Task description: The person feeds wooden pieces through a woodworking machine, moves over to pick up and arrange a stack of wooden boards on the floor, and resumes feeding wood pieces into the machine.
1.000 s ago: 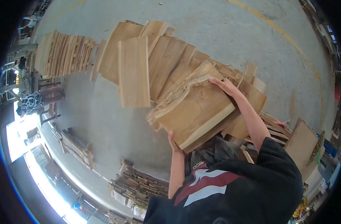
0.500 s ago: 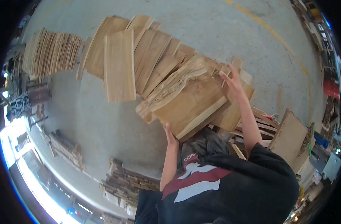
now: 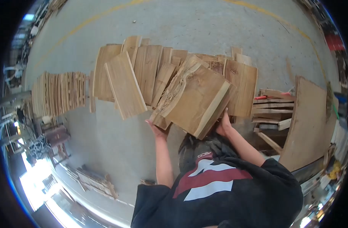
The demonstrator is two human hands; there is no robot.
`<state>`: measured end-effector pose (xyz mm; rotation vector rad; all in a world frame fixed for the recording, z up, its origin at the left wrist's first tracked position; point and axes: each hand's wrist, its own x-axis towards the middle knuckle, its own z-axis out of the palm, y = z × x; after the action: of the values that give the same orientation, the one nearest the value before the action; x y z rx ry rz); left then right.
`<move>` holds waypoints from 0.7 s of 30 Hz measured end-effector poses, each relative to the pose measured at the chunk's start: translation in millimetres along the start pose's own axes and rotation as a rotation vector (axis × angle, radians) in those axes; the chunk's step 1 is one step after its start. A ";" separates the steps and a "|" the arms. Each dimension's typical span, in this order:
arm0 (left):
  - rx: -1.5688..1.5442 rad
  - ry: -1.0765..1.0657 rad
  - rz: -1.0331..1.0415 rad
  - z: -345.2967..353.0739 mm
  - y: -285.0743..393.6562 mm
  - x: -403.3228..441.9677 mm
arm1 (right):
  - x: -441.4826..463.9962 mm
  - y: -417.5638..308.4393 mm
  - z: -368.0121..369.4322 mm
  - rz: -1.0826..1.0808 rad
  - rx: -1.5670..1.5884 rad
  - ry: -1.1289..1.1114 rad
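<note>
A small stack of wooden boards (image 3: pixel 198 97) lies tilted in front of my body, the top one broad with a pale strip along one edge and a rough, wavy grain along the other. My left hand (image 3: pixel 158 130) grips the stack's lower left corner, its fingers partly hidden beneath the wood. At the lower right edge, my right hand (image 3: pixel 224 124) holds the boards, thumb up along the side and the other fingers mostly out of sight. Just left of the stack, a loose plank (image 3: pixel 125 85) rests slantwise over other flat boards (image 3: pixel 148 66).
More boards (image 3: pixel 240 87) lie on the right behind the stack. A row of boards on edge (image 3: pixel 59 93) stands at far left. To the right are a pile of wood pieces (image 3: pixel 274 110) and a large leaning panel (image 3: pixel 307 121). A yellow line (image 3: pixel 273 17) crosses the concrete floor.
My right hand has moved from the stack's far right corner down to its near right edge. My left hand has shifted to the left corner. The stack has turned, and the view has rotated.
</note>
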<state>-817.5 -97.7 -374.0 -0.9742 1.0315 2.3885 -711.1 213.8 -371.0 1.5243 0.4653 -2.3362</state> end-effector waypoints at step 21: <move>0.264 -0.556 -0.276 -42.9 -16.4 16.3 | -18.9 55.1 7.4 -0.487 -0.245 -0.030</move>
<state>-800.4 -117.7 -414.9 -0.3023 0.8937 2.0468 -686.3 162.6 -356.2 1.3729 1.1811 -2.5160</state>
